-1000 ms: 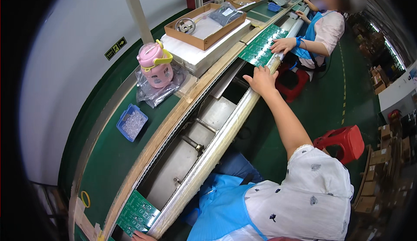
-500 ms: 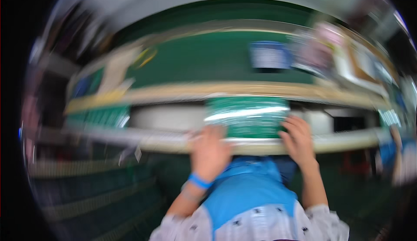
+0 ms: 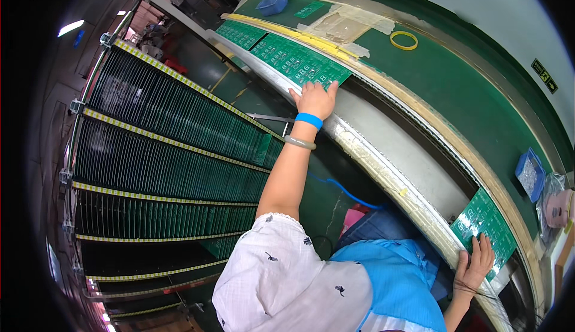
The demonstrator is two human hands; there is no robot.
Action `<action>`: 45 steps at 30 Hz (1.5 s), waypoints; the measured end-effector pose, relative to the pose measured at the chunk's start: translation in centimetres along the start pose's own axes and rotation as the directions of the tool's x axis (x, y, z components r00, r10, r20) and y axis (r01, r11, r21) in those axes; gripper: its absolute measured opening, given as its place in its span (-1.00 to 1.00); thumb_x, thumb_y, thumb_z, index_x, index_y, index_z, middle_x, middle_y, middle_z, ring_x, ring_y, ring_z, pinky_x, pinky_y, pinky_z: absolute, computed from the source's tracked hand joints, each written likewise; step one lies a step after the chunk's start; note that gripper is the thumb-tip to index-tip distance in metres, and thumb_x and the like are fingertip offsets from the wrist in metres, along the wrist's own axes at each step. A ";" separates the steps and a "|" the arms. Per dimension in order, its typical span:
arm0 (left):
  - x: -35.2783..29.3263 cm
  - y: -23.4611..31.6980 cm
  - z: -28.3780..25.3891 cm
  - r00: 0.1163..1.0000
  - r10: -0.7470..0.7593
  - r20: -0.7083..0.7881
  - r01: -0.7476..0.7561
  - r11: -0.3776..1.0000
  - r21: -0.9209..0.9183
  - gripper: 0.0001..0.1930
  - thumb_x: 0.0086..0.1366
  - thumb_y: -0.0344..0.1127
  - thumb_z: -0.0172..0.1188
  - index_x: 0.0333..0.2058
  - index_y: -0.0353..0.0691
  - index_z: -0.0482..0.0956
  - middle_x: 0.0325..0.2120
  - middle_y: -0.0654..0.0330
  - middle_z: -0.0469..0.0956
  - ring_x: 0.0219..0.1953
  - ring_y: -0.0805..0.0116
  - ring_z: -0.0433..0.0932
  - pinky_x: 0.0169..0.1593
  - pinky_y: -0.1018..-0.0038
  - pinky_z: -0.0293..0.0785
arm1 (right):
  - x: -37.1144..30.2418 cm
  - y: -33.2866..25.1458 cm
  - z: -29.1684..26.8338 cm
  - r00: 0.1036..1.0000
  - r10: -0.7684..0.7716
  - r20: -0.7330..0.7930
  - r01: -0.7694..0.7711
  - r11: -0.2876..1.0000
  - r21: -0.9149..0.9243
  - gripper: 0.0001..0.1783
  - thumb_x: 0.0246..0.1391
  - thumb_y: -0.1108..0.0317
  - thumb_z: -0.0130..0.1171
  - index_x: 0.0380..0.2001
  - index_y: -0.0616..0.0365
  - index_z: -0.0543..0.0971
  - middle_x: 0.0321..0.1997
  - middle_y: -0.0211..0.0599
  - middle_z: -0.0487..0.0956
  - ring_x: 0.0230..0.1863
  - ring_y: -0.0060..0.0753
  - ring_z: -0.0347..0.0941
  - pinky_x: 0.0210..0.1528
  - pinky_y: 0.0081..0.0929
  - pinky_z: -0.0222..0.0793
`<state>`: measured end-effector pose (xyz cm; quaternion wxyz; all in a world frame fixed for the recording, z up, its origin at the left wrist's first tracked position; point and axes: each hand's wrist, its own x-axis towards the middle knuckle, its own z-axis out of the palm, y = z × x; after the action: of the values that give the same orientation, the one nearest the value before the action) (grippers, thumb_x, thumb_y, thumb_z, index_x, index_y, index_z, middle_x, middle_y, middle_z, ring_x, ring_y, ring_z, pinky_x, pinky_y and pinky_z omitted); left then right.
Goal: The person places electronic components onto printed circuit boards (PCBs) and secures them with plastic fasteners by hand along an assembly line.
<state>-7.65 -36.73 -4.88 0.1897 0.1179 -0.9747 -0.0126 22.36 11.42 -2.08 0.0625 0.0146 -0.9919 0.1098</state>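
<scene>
My left arm is stretched out to the far left, with a blue band on its wrist. My left hand (image 3: 315,99) rests with spread fingers on the near end of a green circuit board panel (image 3: 293,58). Another green circuit board panel (image 3: 239,34) lies beyond it in the same rail track. At the lower right, my right hand (image 3: 477,262) lies over the edge of a separate green circuit board (image 3: 486,227), its fingers extended and its thumb at the front rail. Both hands touch the boards without gripping them.
The front rail (image 3: 383,167) borders the track. On the left stands a rack (image 3: 173,98) of upright boards in several tiers. The green bench top (image 3: 455,74) carries a yellow tape roll (image 3: 403,40), a blue bin (image 3: 530,175) and another blue bin (image 3: 272,4).
The view has swung left, bringing the rack and far boards in. My left hand has left the board between my hands and reached the left panel; my right hand is still at a board.
</scene>
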 end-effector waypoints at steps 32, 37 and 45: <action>-12.0 40.0 -13.0 0.408 0.893 -0.187 -0.754 0.214 -0.622 -0.73 0.25 -0.23 0.26 -0.10 -0.17 0.65 -0.24 0.02 0.61 -0.16 -0.06 0.56 -0.08 0.18 0.51 | 11.2 14.8 -7.7 0.911 -0.052 -0.410 0.030 0.998 -0.059 -0.81 0.12 0.35 0.24 -0.22 0.15 0.69 -0.24 -0.20 0.67 -0.21 -0.12 0.53 -0.15 -0.19 0.39; -11.3 48.0 -7.6 0.349 0.928 -0.127 -0.895 0.291 -0.338 -0.74 0.20 -0.16 0.29 -0.16 -0.06 0.71 -0.18 0.06 0.62 -0.13 0.02 0.57 -0.04 0.08 0.48 | 18.1 14.9 -6.5 0.992 -0.064 -0.105 0.022 0.930 -0.367 -0.72 0.10 0.26 0.28 -0.11 0.04 0.68 -0.17 -0.34 0.68 -0.05 -0.22 0.54 0.04 -0.34 0.40; -11.2 50.1 -5.2 0.422 0.894 -0.149 -0.888 0.375 -0.267 -0.81 0.17 -0.30 0.17 -0.35 0.09 0.78 -0.30 0.23 0.69 -0.12 0.13 0.60 -0.10 0.07 0.35 | 19.9 15.0 -3.8 0.951 0.032 -0.307 -0.144 0.925 -0.351 -0.91 -0.10 0.27 0.25 -0.52 -0.10 0.72 -0.39 -0.30 0.68 -0.13 -0.17 0.51 -0.05 0.04 0.26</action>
<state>-6.90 14.69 -0.73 0.1721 -0.4554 -0.8714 -0.0604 2.39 26.54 0.90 0.2068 -0.0591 -0.9737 -0.0752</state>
